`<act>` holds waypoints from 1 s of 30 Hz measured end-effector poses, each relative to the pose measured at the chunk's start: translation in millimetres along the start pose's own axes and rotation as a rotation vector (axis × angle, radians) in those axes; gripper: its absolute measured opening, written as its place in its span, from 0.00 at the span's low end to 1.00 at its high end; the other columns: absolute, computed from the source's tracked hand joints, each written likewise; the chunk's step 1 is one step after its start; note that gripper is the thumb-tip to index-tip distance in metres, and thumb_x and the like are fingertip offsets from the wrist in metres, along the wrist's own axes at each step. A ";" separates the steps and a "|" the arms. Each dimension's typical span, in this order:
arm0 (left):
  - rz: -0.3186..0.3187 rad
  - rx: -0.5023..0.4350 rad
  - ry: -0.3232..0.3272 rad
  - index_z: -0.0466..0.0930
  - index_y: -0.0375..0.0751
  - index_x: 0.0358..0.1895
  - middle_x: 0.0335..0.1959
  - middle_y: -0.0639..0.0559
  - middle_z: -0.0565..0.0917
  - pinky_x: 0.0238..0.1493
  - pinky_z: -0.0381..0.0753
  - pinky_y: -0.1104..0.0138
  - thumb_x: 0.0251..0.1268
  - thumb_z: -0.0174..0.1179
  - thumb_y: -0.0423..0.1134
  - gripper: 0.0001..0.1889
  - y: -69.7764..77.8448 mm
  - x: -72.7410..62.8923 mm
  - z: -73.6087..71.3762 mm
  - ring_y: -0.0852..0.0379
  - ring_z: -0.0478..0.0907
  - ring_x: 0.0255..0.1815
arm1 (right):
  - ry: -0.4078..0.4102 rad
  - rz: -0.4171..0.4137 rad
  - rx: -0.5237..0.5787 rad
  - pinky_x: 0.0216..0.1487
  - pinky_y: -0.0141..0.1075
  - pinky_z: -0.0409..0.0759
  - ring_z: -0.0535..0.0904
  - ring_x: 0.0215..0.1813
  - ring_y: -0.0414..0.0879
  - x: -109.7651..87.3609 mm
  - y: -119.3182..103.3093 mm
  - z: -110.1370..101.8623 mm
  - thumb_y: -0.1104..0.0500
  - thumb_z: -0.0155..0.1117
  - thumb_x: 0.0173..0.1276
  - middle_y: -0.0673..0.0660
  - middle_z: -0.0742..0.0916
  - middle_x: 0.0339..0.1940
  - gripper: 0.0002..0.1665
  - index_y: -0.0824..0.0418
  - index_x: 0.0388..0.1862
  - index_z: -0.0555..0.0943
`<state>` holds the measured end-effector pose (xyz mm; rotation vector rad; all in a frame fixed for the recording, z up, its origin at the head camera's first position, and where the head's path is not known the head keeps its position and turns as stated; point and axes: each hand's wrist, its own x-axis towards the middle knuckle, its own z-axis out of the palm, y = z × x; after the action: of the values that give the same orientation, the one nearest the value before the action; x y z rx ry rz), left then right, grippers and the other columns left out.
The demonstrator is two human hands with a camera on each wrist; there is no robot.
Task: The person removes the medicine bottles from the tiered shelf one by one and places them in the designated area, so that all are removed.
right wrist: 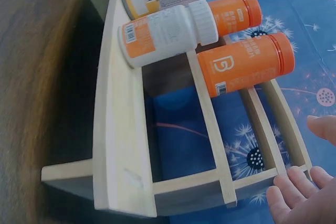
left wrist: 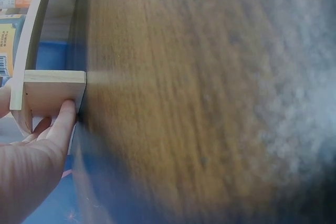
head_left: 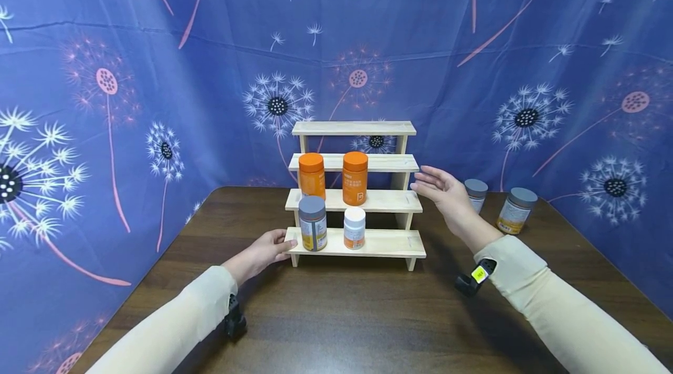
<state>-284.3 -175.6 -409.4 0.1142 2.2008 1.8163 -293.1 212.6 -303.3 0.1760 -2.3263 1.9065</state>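
Note:
A four-step wooden display stand [head_left: 389, 241] stands in the middle, in front of me. My left hand [head_left: 264, 253] holds the left end of its lowest step, thumb on top of the board and fingers against the end support [left wrist: 55, 93]. By the stand's right side my right hand [head_left: 448, 197] is raised with extended fingers, holding nothing; its fingertips are right at the upper frame in the right wrist view. The lowest step bears a grey-lidded bottle [head_left: 314, 231] and a small white bottle [head_left: 354, 231]. Two orange bottles [head_left: 355, 181] [head_left: 312, 178] stand one step higher.
On the brown table [head_left: 336, 315], right of the stand and behind my right hand, are two grey-lidded jars [head_left: 517, 211] [head_left: 476, 193]. A blue dandelion-print cloth [head_left: 210, 87] hangs behind the table and along its sides.

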 end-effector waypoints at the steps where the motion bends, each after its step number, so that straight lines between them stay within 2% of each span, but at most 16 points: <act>1: 0.003 0.001 0.000 0.58 0.19 0.66 0.56 0.34 0.75 0.58 0.82 0.62 0.74 0.50 0.31 0.24 0.2 0.0 0.3 0.61 0.78 0.43 | 0.001 -0.003 0.008 0.76 0.46 0.62 0.76 0.57 0.33 0.6 -0.6 1.1 0.57 0.63 0.69 0.65 0.72 0.70 0.39 0.63 0.75 0.59; 4: 0.010 0.003 0.000 0.58 0.19 0.66 0.56 0.34 0.75 0.59 0.81 0.60 0.74 0.49 0.31 0.24 1.1 0.0 0.9 0.61 0.78 0.43 | -0.001 -0.013 0.027 0.76 0.45 0.62 0.76 0.60 0.36 2.4 -2.0 4.2 0.57 0.64 0.69 0.62 0.74 0.69 0.39 0.63 0.74 0.59; 6: 0.008 0.007 0.005 0.58 0.19 0.66 0.56 0.34 0.76 0.59 0.81 0.60 0.74 0.49 0.31 0.24 1.8 -0.6 1.2 0.61 0.78 0.43 | -0.009 -0.016 0.034 0.76 0.43 0.63 0.76 0.59 0.35 3.1 -3.0 6.6 0.56 0.64 0.68 0.57 0.77 0.65 0.40 0.63 0.74 0.60; 11: -0.003 0.019 0.004 0.58 0.20 0.67 0.56 0.34 0.76 0.58 0.82 0.60 0.74 0.49 0.32 0.24 1.5 -1.6 0.7 0.61 0.78 0.43 | -0.028 -0.020 0.036 0.74 0.37 0.66 0.77 0.51 0.27 3.2 -5.0 12.1 0.55 0.66 0.67 0.42 0.81 0.53 0.41 0.63 0.74 0.61; 16: -0.008 0.015 -0.001 0.57 0.20 0.67 0.56 0.34 0.76 0.58 0.82 0.60 0.74 0.50 0.32 0.25 0.2 -1.0 0.9 0.61 0.79 0.43 | -0.040 -0.029 0.057 0.74 0.37 0.65 0.78 0.47 0.25 3.8 -6.8 17.3 0.56 0.66 0.67 0.38 0.81 0.48 0.41 0.65 0.73 0.61; 19: -0.009 0.015 0.001 0.58 0.20 0.67 0.55 0.34 0.76 0.58 0.82 0.60 0.74 0.50 0.32 0.25 0.1 -0.8 1.0 0.60 0.79 0.43 | -0.044 -0.034 0.056 0.70 0.30 0.69 0.78 0.47 0.25 4.7 -7.7 20.7 0.57 0.66 0.67 0.37 0.81 0.47 0.40 0.64 0.73 0.62; 22: -0.004 0.022 0.004 0.57 0.20 0.67 0.55 0.34 0.76 0.58 0.82 0.60 0.74 0.50 0.32 0.25 -0.1 -0.9 0.5 0.60 0.79 0.43 | -0.049 -0.031 0.062 0.62 0.22 0.72 0.79 0.47 0.25 5.6 -8.4 24.5 0.57 0.67 0.66 0.41 0.82 0.50 0.39 0.64 0.72 0.63; 24: -0.005 0.021 0.007 0.57 0.20 0.67 0.55 0.34 0.76 0.57 0.82 0.60 0.74 0.49 0.32 0.25 0.1 -1.0 0.1 0.61 0.79 0.43 | -0.055 -0.027 0.056 0.61 0.21 0.72 0.80 0.47 0.26 6.2 -8.4 26.6 0.57 0.67 0.66 0.48 0.82 0.56 0.39 0.63 0.72 0.64; 27: 0.000 0.021 0.003 0.57 0.19 0.67 0.54 0.35 0.77 0.57 0.82 0.60 0.74 0.49 0.32 0.25 0.2 -1.2 0.1 0.61 0.79 0.43 | -0.063 -0.022 0.047 0.67 0.28 0.71 0.80 0.47 0.27 7.0 -8.3 29.3 0.56 0.68 0.65 0.59 0.78 0.65 0.39 0.63 0.72 0.64; 30: 0.003 0.020 0.000 0.57 0.19 0.66 0.54 0.35 0.77 0.57 0.82 0.60 0.74 0.50 0.32 0.25 0.2 -1.0 0.5 0.61 0.79 0.43 | -0.068 -0.020 0.035 0.72 0.36 0.68 0.79 0.47 0.27 7.9 -8.8 31.5 0.55 0.68 0.65 0.63 0.75 0.68 0.40 0.63 0.72 0.64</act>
<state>-283.3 -175.4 -409.1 0.1218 2.2208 1.7966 -300.1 179.9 -299.5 0.2708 -2.3244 1.9626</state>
